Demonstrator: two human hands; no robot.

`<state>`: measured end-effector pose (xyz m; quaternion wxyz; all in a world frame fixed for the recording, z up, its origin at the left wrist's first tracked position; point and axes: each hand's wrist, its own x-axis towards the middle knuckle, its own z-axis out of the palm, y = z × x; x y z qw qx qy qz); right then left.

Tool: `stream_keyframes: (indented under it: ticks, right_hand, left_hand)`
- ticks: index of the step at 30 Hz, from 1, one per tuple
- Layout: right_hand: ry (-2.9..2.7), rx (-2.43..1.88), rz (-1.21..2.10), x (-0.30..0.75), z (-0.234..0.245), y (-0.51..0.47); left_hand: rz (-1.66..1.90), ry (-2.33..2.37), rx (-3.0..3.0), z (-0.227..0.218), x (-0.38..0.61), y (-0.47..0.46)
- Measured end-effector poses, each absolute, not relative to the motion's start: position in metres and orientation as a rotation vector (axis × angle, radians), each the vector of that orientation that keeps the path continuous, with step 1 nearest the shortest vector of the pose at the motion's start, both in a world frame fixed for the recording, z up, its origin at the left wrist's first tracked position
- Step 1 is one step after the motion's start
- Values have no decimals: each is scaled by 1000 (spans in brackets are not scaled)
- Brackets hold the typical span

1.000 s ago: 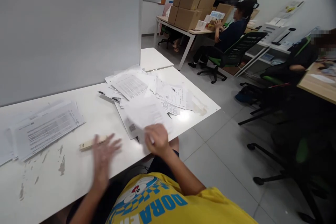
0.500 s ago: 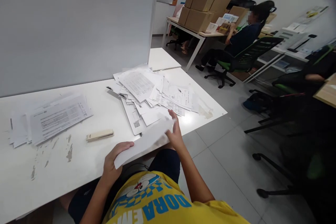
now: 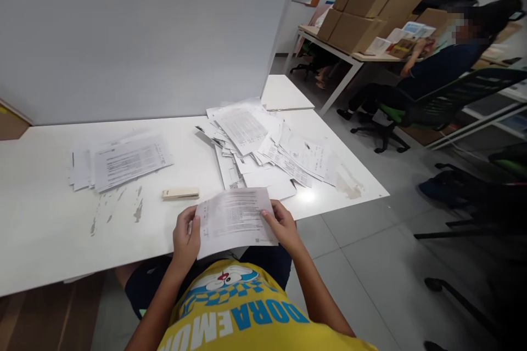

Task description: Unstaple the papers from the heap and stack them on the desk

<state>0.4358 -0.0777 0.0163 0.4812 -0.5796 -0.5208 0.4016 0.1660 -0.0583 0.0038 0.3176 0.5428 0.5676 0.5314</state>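
A printed sheet of paper [image 3: 234, 219] is held above my lap at the table's front edge. My left hand [image 3: 186, 236] grips its left side, thumb on top, and my right hand [image 3: 283, 226] grips its right side the same way. Whether it is one sheet or several cannot be made out. Just beyond it lies a cream stapler [image 3: 180, 193] on the white table [image 3: 135, 247]. Behind the sheet spreads a loose heap of papers [image 3: 247, 131]. To the left lies a neater, fanned stack of printed sheets [image 3: 132, 162].
A grey partition [image 3: 144, 38] stands along the table's back edge. At far left is a brown box corner [image 3: 12, 122]. Across the aisle, a person [image 3: 440, 66] sits on an office chair by a desk with stacked cardboard boxes [image 3: 358, 16].
The sheet has turned from a blank-looking, tilted side to its printed face and lies flatter. My right hand has come down and nearer, now gripping the right side. The view has swung left.
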Motion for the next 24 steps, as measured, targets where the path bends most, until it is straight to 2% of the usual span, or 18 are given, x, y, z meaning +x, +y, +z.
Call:
stream_keyframes:
  ticks: [11, 18, 24]
  right_hand:
    - [-839, -1497, 1152, 435, 23, -62]
    - [-904, -1508, 1169, 431, 21, -53]
    - [-916, -1490, 1158, 433, 20, -43]
  left_hand:
    - [1016, 1463, 1445, 14, 162, -47]
    - [1040, 1733, 2173, 20, 164, -56]
    - [994, 1730, 2398, 21, 148, -48]
